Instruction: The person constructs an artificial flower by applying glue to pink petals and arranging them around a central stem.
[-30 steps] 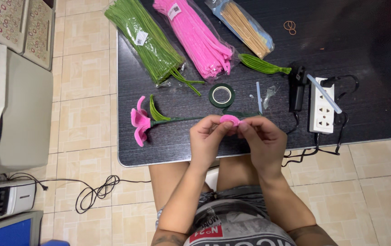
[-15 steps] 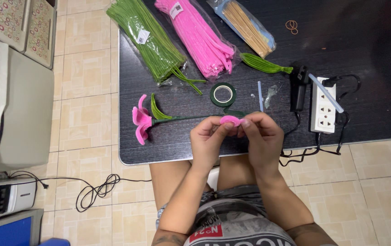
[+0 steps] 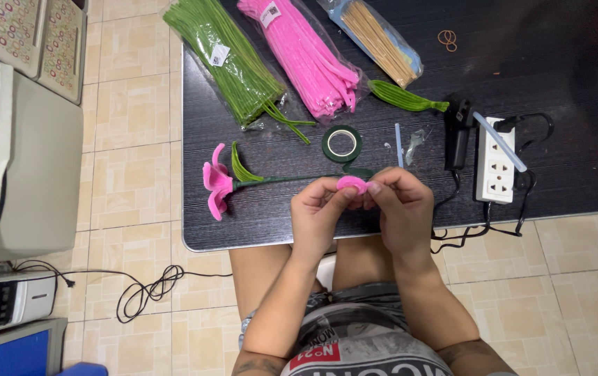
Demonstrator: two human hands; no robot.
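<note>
The left hand and the right hand both pinch a small pink pipe-cleaner coil between their fingertips, just above the near edge of the black table, near the green tape roll.

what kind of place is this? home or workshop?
Likely a home craft corner, not a workshop: a black table on tiled floor, with bagged pipe cleaners and a finished pipe-cleaner flower, and both hands shaping a pink piece.
</note>
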